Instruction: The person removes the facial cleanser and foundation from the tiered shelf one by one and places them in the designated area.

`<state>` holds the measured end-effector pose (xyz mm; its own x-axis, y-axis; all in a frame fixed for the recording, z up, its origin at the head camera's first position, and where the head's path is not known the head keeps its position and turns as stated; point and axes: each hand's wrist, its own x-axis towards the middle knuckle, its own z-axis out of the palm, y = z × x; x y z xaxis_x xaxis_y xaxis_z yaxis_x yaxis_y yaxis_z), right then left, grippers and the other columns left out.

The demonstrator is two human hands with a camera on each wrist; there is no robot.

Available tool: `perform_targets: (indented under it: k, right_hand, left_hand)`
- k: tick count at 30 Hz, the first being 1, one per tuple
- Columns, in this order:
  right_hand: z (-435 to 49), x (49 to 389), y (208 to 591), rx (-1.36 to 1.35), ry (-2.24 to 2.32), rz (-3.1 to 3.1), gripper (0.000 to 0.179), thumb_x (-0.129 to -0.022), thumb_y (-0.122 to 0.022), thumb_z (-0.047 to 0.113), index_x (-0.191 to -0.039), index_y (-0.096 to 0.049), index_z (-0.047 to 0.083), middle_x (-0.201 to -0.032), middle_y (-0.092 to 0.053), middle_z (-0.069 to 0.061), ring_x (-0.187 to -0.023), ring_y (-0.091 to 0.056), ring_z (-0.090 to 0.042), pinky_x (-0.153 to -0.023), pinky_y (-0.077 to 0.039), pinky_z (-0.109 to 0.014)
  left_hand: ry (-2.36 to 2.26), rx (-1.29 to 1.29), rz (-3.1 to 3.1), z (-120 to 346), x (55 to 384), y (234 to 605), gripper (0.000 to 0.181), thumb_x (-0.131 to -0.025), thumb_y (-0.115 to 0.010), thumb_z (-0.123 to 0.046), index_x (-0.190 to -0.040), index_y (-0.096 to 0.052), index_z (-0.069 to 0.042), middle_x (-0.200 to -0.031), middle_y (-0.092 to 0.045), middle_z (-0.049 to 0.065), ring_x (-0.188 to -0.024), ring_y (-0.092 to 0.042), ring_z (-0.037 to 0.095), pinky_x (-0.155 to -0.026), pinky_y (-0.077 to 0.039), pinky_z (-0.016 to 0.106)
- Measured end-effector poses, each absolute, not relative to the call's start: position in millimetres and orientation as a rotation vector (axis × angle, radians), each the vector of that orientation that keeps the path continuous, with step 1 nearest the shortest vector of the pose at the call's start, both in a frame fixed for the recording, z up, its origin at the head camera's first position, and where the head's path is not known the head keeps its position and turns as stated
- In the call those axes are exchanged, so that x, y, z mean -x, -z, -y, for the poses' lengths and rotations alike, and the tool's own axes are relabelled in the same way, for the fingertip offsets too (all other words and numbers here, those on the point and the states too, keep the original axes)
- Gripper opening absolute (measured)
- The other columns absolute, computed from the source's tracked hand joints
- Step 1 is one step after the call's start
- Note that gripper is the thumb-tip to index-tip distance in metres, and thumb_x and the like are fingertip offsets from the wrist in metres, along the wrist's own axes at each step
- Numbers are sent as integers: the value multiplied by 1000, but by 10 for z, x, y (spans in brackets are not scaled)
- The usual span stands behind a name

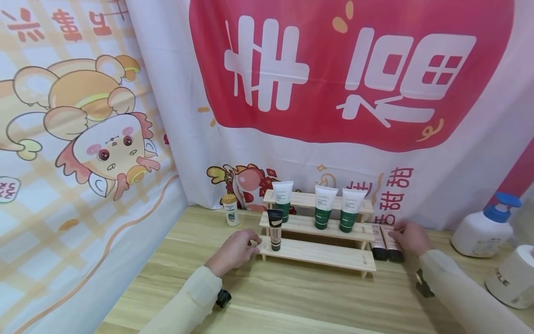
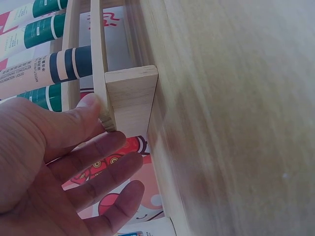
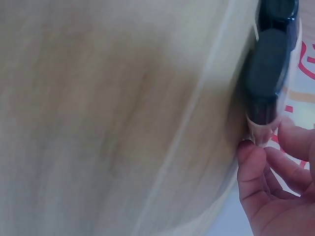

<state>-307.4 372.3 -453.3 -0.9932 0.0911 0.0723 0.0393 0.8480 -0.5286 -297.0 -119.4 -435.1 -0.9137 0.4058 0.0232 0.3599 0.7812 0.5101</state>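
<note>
A three-tier wooden display stand [image 1: 321, 255] stands on the table against the cloth backdrop. My left hand [image 1: 236, 250] pinches the left end of its lowest board, thumb on one face and forefinger on the other; the other fingers [image 2: 106, 182] spread loosely below. On that board, a beige foundation tube [image 2: 29, 76] with a black cap stands upright. Three white and green tubes [image 1: 326, 207] stand on the middle tier. Right of the stand, two black-capped foundation tubes [image 1: 378, 243] lie side by side. My right hand [image 3: 278, 179] pinches the outer tube [image 3: 268, 73] between thumb and fingers.
A small white bottle with a gold cap [image 1: 231, 211] stands left of the stand. To the right are a white pump bottle with a blue head [image 1: 481, 234] and a white roll [image 1: 515, 278]. Printed cloth [image 1: 175, 116] hangs behind and along the left side.
</note>
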Motion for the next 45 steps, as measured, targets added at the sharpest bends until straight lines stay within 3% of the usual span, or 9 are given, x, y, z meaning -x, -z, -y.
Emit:
perform_targets:
  k: [6,12,16,22,32,39,45]
  right_hand:
    - [-3754,3016,4426,-5,-862,2792,22,-95,-54,13,-101,-58,-8,-88,-62,-20,-78,-57,-31,-64,-47,-42]
    - [-3654,2912,4127,-74,-860,2606,40,-98,-53,32,-114,-57,-4,-101,-62,-23,-89,-57,-35,-70,-48,-46]
    - [-3476,2780,3924,-171,-844,2506,39,-96,-54,37,-118,-59,5,-105,-62,-11,-91,-56,-25,-70,-49,-32]
    - [-3085,2568,3708,-412,-804,2265,21,-91,-65,17,-111,-63,11,-101,-60,4,-87,-53,-10,-74,-42,-10]
    - [-2305,2443,3589,-893,-884,2041,36,-75,-75,-6,-105,-65,11,-100,-62,2,-84,-56,-11,-71,-48,-19]
    - [-1787,2505,3684,-1009,-915,2108,35,-82,-74,10,-114,-61,16,-111,-59,3,-84,-53,-7,-69,-48,-22]
    - [-1418,2562,3672,-994,-934,2296,47,-86,-71,19,-130,-53,19,-126,-51,7,-100,-54,-8,-77,-51,-26]
  left_hand:
    - [-796,-599,-2881,1208,2961,4356,21,-87,-70,-13,-108,-68,-13,-115,-62,5,-94,-59,19,-82,-51,37]
    - [-825,-574,-2873,1232,2948,4370,21,-85,-71,-13,-107,-68,-13,-114,-62,5,-93,-59,19,-82,-51,39]
    - [-832,-569,-2871,1249,2946,4394,22,-85,-71,-13,-106,-68,-13,-114,-62,5,-92,-59,18,-82,-51,38]
    - [-816,-550,-2878,1270,2935,4422,21,-85,-72,-12,-105,-68,-14,-111,-63,4,-90,-58,17,-78,-51,36]
    - [-816,-578,-2888,1252,2938,4417,22,-86,-70,-12,-108,-68,-12,-116,-62,7,-97,-59,22,-85,-50,40]
    - [-833,-585,-2887,1227,2930,4375,20,-86,-70,-12,-106,-68,-12,-114,-62,5,-99,-59,24,-86,-49,40]
    - [-846,-588,-2875,1199,2934,4352,21,-86,-71,-12,-106,-68,-12,-113,-63,5,-100,-59,24,-86,-49,40]
